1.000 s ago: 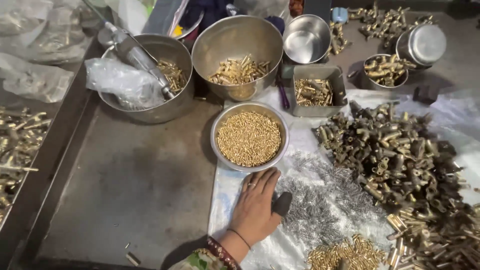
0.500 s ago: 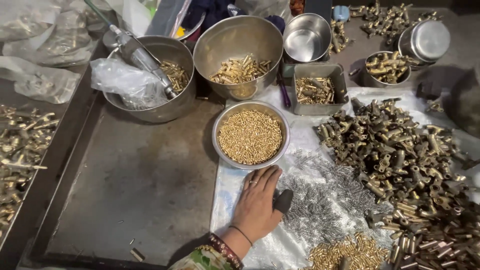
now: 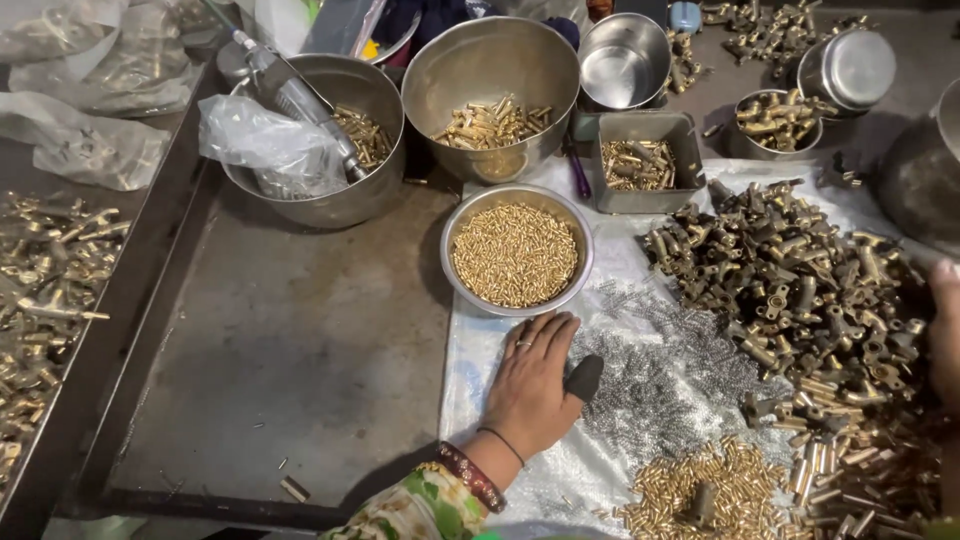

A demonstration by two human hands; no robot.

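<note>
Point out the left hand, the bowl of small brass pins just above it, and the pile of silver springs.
left hand (image 3: 530, 385), head view, on the back of the hand.
bowl of small brass pins (image 3: 462, 232), head view, on its left rim.
pile of silver springs (image 3: 660, 370), head view, on the pile's middle.

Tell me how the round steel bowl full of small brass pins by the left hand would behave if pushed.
The bowl probably feels heavy for its size, being filled nearly level with brass pins. Its smooth steel base likely slides rather than tips on the white sheet. A sharp shove from the left hand could spill loose pins, which may roll.
</note>
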